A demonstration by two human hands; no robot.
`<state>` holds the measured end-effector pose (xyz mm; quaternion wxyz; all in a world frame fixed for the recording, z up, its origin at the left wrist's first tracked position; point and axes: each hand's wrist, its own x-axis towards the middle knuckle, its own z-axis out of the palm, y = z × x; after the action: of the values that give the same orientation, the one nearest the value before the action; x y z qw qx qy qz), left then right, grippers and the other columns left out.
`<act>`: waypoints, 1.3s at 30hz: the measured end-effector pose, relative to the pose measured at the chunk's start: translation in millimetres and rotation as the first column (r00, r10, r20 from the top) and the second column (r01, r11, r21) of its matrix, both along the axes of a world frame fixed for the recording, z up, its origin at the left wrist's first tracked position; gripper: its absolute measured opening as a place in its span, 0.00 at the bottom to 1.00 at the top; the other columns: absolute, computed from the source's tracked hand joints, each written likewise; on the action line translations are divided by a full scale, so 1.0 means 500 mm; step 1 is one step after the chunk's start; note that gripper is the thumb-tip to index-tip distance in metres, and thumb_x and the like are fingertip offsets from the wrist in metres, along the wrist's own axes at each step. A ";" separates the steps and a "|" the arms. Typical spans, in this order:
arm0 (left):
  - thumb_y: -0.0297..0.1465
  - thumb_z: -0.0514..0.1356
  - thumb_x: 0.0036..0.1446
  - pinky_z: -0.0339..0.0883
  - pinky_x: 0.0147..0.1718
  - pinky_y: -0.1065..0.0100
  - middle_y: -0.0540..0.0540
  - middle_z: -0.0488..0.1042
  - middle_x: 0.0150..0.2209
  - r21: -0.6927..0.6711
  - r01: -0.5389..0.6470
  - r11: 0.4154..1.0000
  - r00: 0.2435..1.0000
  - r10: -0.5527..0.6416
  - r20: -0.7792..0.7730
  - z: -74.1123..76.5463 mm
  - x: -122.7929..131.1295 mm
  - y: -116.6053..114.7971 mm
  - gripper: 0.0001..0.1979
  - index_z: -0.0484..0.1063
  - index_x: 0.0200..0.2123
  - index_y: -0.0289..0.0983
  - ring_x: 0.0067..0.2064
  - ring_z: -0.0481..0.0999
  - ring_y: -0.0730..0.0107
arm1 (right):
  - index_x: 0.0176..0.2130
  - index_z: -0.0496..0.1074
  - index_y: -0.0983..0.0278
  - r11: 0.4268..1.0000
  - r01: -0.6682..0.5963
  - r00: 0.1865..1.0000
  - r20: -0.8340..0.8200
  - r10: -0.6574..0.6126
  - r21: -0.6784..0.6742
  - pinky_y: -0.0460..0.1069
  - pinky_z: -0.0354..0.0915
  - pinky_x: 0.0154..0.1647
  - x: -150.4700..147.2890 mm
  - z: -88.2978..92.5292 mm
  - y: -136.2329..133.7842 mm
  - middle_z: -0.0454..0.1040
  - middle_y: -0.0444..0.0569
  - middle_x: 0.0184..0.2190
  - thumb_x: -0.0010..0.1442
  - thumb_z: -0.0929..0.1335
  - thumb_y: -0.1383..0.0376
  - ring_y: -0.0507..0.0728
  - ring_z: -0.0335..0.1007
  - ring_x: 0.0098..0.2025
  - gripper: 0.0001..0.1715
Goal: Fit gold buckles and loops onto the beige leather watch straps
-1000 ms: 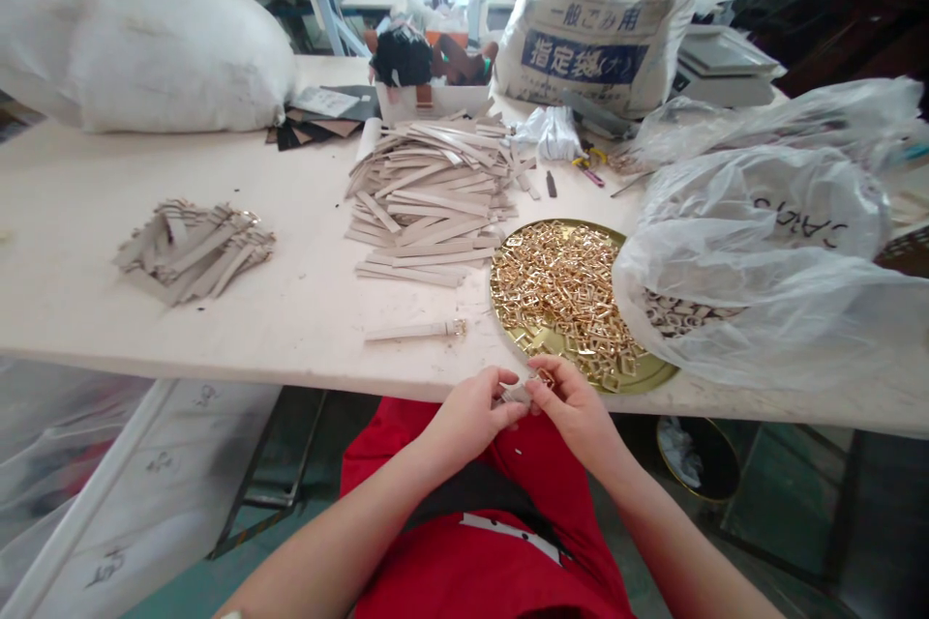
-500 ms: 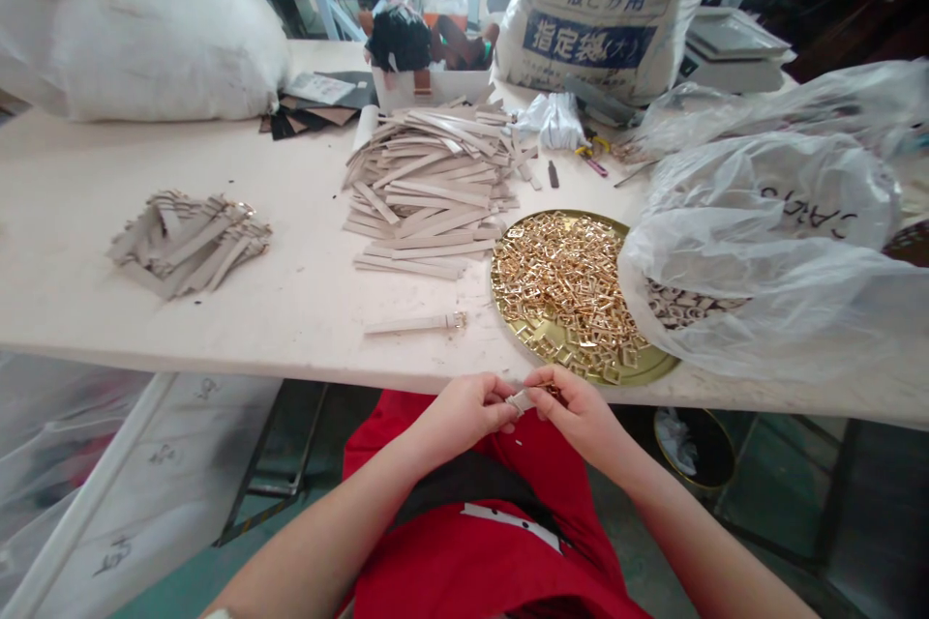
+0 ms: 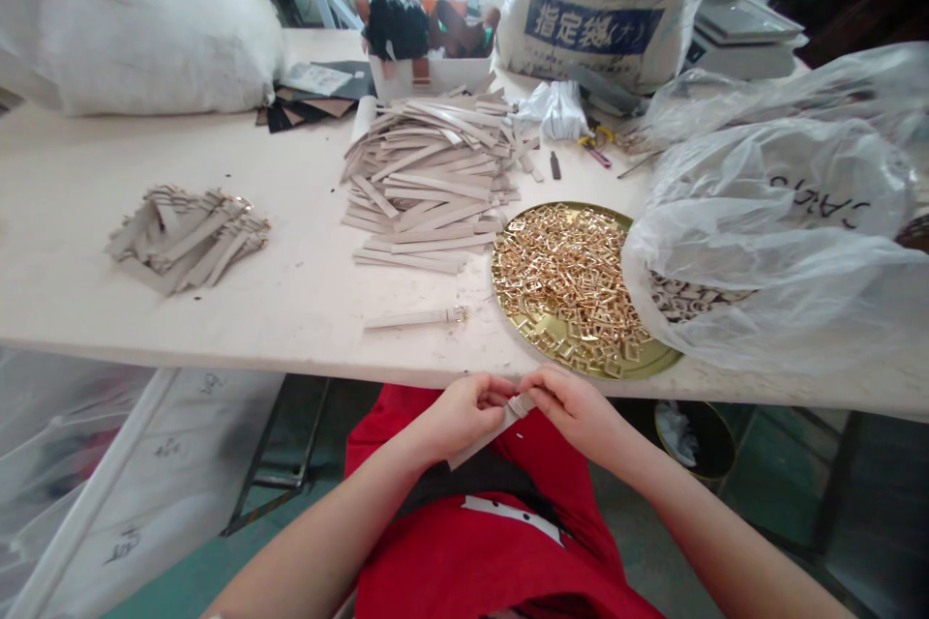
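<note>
Between my hands, just in front of the table edge, is a pale grey strap (image 3: 485, 437), its long end slanting down to the left. My left hand (image 3: 468, 416) is closed on the strap's middle, near a small loop around it. The fingers of my right hand (image 3: 573, 406) pinch the strap's upper end; they hide whatever is at that tip. On the table above my hands lies one strap with a gold buckle (image 3: 417, 318). A round gold tray (image 3: 657, 360) holds a heap of small gold buckles (image 3: 570, 271).
A large pile of loose straps (image 3: 428, 174) fills the table's middle. Buckled straps (image 3: 190, 237) are stacked at left. A clear plastic bag (image 3: 784, 213) with small loops overlaps the tray's right side. Big white sacks (image 3: 160, 19), a box (image 3: 432, 77) and pliers (image 3: 596, 150) stand farther back.
The strap has been turned so its long end now shows below my left hand. The gold piece seen by my right fingers is out of sight. The view has shifted slightly.
</note>
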<state>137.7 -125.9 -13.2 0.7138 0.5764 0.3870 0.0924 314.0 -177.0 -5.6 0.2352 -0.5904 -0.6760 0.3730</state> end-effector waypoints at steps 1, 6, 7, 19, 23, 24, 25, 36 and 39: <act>0.23 0.54 0.45 0.65 0.34 0.72 0.44 0.76 0.36 -0.014 -0.029 0.999 1.000 0.029 -0.002 -0.005 0.001 -0.002 0.16 0.69 0.40 0.31 0.35 0.73 0.71 | 0.34 0.67 0.63 1.000 0.009 1.000 -0.015 -0.009 0.001 0.48 0.61 0.38 0.001 -0.001 0.000 0.69 0.47 0.31 0.59 0.60 0.70 0.55 0.66 0.36 0.08; 0.28 0.57 0.47 0.64 0.31 0.72 0.45 0.74 0.32 0.000 -0.124 0.992 0.991 0.124 -0.043 -0.015 0.006 -0.007 0.11 0.69 0.36 0.31 0.31 0.71 0.73 | 0.33 0.67 0.63 1.000 -0.001 1.000 -0.029 0.001 -0.007 0.48 0.61 0.37 0.004 -0.001 0.003 0.69 0.47 0.31 0.58 0.60 0.69 0.55 0.66 0.35 0.07; 0.28 0.57 0.47 0.63 0.30 0.72 0.45 0.73 0.31 -0.013 -0.134 0.991 0.990 0.133 -0.038 -0.013 0.007 -0.008 0.10 0.68 0.35 0.31 0.30 0.70 0.74 | 0.32 0.67 0.63 1.000 -0.006 0.999 -0.032 0.005 -0.014 0.48 0.61 0.37 0.004 0.000 0.003 0.69 0.46 0.30 0.58 0.60 0.69 0.55 0.66 0.35 0.07; 0.41 0.51 0.54 0.62 0.24 0.74 0.48 0.72 0.24 -0.073 0.080 0.994 0.993 -0.086 -0.076 0.004 0.001 -0.001 0.17 0.66 0.27 0.33 0.24 0.70 0.75 | 0.33 0.67 0.63 0.971 0.239 0.965 -0.110 -0.239 -0.017 0.48 0.61 0.32 -0.021 -0.014 -0.003 0.70 0.46 0.27 0.58 0.60 0.64 0.54 0.66 0.30 0.09; 0.39 0.48 0.55 0.63 0.25 0.74 0.48 0.72 0.23 0.063 0.155 0.986 0.976 -0.143 -0.165 0.018 0.007 0.010 0.17 0.68 0.27 0.33 0.24 0.71 0.74 | 0.32 0.68 0.63 0.971 0.239 0.958 -0.160 -0.240 -0.021 0.49 0.62 0.34 -0.031 -0.011 -0.002 0.71 0.47 0.28 0.56 0.61 0.62 0.55 0.66 0.32 0.09; 0.39 0.47 0.56 0.63 0.26 0.74 0.48 0.72 0.23 0.112 0.196 0.974 0.966 -0.172 -0.192 0.022 0.006 0.014 0.17 0.68 0.27 0.33 0.25 0.72 0.74 | 0.32 0.68 0.63 0.968 0.246 0.951 -0.181 -0.250 -0.045 0.49 0.62 0.33 -0.034 -0.012 -0.003 0.71 0.47 0.27 0.56 0.61 0.61 0.55 0.66 0.31 0.10; 0.38 0.46 0.57 0.62 0.26 0.74 0.48 0.73 0.23 0.161 0.240 0.957 0.954 -0.202 -0.222 0.026 0.005 0.018 0.18 0.69 0.27 0.34 0.25 0.72 0.74 | 0.33 0.68 0.63 0.963 0.258 0.940 -0.209 -0.270 -0.084 0.49 0.62 0.32 -0.037 -0.014 -0.003 0.70 0.46 0.26 0.56 0.61 0.60 0.55 0.66 0.29 0.11; 0.39 0.45 0.60 0.63 0.34 0.67 0.43 0.75 0.33 0.683 0.502 0.530 0.765 0.097 -0.637 0.049 -0.040 0.141 0.18 0.71 0.34 0.36 0.35 0.73 0.63 | 0.45 0.65 0.67 0.905 0.406 0.824 -0.378 -0.422 -0.125 0.48 0.61 0.23 -0.123 -0.070 0.114 0.67 0.43 0.18 0.57 0.58 0.53 0.53 0.64 0.19 0.24; 0.40 0.49 0.58 0.63 0.36 0.68 0.44 0.74 0.33 0.727 0.513 0.457 0.752 0.171 -0.637 0.041 -0.064 0.199 0.16 0.72 0.35 0.36 0.36 0.73 0.65 | 0.51 0.63 0.66 0.903 0.426 0.832 -0.368 -0.415 -0.053 0.49 0.63 0.23 -0.125 -0.092 0.134 0.73 0.50 0.31 0.55 0.62 0.55 0.53 0.66 0.23 0.27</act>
<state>105.9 -26.3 7.4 0.1467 0.8893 0.4331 -0.0011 251.5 -109.9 -51.6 0.4438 -0.6395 -0.4787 0.4062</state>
